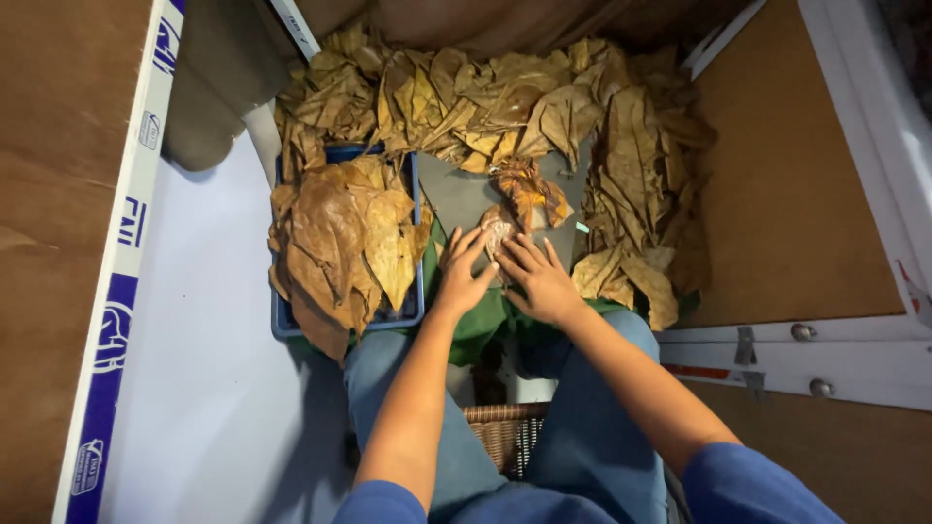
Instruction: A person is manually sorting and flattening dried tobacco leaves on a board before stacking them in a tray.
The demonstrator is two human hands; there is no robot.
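Hands, left (464, 268) and right (536, 277), lay open, flat on leaf (499, 231) atop board (456, 194), leaf's length pointing away, gripping nothing.

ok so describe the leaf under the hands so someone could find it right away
Start at the grey board in the lap, ringed by heaps of dry brown leaves. At its near edge, the left hand and right hand press one small leaf flat. It alone lies single, pale and mottled.

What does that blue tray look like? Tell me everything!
The blue tray is a shallow plastic rectangle, lying flat left of the left hand. A stack of big, dry brown leaves nearly hides it, spilling over its edges. Only its rim and corners show. It rests partly on the person's lap, over a green cloth.
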